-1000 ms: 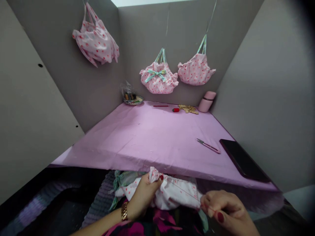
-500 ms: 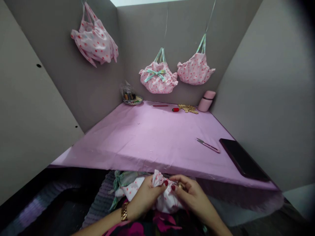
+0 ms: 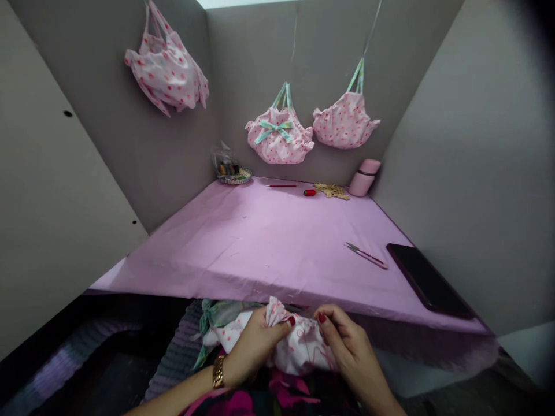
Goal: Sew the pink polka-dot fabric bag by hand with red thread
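In my lap, just below the table's front edge, lies a white cloth piece with pink-red dots (image 3: 299, 349), gathered at its top. My left hand (image 3: 255, 341) is closed on it, thumb pressing the gathered fabric. Loose red thread (image 3: 313, 345) loops over the cloth's right side. My right hand (image 3: 347, 341) is pinched at that side, thumb against forefinger; whatever is between the fingertips is too small to make out. Green patterned fabric (image 3: 210, 318) with ties shows left of the dotted cloth.
On the pink table cover (image 3: 243, 231) lie thread snips (image 3: 366, 255), a dark phone (image 3: 427, 280), a red thread spool (image 3: 309, 193), a thin red stick (image 3: 281, 186) and beige lace (image 3: 332, 191). A pink flask (image 3: 364, 178) and a small tray (image 3: 236, 178) stand behind. Dotted bags (image 3: 280, 138) hang on the partitions.
My right hand has drawn slightly away to the right from my left hand, uncovering the red thread on the cloth. My left hand keeps its hold.
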Tool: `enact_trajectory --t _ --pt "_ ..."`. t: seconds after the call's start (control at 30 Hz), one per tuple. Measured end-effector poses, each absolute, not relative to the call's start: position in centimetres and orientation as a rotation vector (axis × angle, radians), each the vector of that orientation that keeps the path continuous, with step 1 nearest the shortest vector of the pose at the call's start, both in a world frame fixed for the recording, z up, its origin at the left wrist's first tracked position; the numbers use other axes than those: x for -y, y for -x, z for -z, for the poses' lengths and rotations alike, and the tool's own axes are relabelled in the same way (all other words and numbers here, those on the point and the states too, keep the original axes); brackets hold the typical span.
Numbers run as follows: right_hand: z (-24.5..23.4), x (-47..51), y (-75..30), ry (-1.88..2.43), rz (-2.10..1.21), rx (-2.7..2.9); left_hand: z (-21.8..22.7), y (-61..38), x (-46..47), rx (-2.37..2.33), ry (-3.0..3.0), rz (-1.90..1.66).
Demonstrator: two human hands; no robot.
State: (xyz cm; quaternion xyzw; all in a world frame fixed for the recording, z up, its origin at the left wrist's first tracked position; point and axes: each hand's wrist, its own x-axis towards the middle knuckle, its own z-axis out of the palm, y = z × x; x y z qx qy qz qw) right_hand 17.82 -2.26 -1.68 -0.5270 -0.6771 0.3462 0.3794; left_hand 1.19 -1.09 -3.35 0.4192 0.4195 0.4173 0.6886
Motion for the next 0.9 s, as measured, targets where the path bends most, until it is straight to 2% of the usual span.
enact_trajectory --t 0.43,0.63,0.9 --pt "1.07 2.76 -17.21 1.341 -0.769 1.937 3.28 -1.20 0.99 -0.933 -0.961 -0.935" --pt "0.96 2.77 -17.04 1.281 -0.861 1.976 3.07 -1.21 1.04 -0.955 -0.939 -0.923" --pt "1.47 2.76 -17.16 1.303 -0.824 1.937 3.23 -1.27 1.02 -0.953 -0.896 -0.926"
